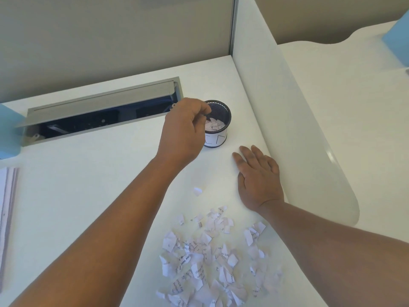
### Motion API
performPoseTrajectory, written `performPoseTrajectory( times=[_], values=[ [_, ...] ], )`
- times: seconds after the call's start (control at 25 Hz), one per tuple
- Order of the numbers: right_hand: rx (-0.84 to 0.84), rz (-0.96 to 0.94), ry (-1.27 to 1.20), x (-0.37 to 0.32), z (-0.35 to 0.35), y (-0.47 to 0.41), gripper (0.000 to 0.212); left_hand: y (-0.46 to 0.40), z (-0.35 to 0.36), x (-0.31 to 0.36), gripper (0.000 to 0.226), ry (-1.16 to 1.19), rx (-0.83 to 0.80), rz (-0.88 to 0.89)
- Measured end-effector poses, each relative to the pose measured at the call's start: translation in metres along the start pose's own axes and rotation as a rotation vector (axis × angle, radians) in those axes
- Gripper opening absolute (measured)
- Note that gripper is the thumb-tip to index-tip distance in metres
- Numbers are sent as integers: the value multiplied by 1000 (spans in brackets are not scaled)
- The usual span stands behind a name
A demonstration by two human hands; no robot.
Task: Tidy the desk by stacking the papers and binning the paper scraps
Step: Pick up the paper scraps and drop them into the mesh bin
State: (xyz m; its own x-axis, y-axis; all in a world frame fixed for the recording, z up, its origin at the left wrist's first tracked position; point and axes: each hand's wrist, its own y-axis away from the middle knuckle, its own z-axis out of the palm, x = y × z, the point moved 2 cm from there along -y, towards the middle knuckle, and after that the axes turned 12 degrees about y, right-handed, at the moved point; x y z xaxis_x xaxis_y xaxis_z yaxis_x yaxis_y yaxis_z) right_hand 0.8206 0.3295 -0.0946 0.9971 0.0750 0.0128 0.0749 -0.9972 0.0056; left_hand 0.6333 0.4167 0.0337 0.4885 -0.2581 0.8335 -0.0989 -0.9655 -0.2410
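Scraps [212,258], heaped at six o'clock on the desk [88,173], look featherlight and limp, best pinched in small bunches, while the left hand [186,129] hovers fingers curled, contents unclear, over the mesh bin [218,124] at twelve, right hand [257,176] flat.

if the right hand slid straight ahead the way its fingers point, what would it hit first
Probably nothing soon: the right hand lies flat on the desk, and its line seems to pass right of the mesh cup.
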Motion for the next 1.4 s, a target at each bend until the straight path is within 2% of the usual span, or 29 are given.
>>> performPoseTrajectory(
  times=[0.08,0.12,0.32,0.4,0.56,0.64,0.8,0.92,1.0,1.2,1.28,1.4],
  values=[
    [-1,5,2,0,0,0,60,22,-4,-11,20,-12,36,13],
    [-4,6,5,0,-1,0,60,34,-5,-20,20,-24,-3,-42],
    [-26,4,6,-1,-1,0,62,92,-3,-61,36,-147,-475,-509],
    [-33,4,6,-1,0,0,63,104,-2,-64,34,-125,-508,-541],
    [-25,0,2,-1,0,0,64,108,1,-62,12,-167,-505,-559],
    [-23,-1,1,-1,-1,-1,63,108,1,-60,13,-151,-517,-568],
    [-18,5,-2,-1,0,-1,63,88,-7,-34,19,-8,-431,-551],
    [-8,7,-13,-1,0,0,62,48,-17,-5,16,51,-218,-346],
    [-6,4,-14,-1,-1,0,62,20,-19,8,14,51,-134,-214],
    [-1,4,-3,0,0,0,60,-23,-6,2,11,4,-94,-172],
    [-9,1,1,0,0,-1,60,-28,-4,-4,17,-22,-98,-166],
    [-5,1,10,0,1,0,61,-13,-5,-11,21,50,-4,-90]
  ],
)
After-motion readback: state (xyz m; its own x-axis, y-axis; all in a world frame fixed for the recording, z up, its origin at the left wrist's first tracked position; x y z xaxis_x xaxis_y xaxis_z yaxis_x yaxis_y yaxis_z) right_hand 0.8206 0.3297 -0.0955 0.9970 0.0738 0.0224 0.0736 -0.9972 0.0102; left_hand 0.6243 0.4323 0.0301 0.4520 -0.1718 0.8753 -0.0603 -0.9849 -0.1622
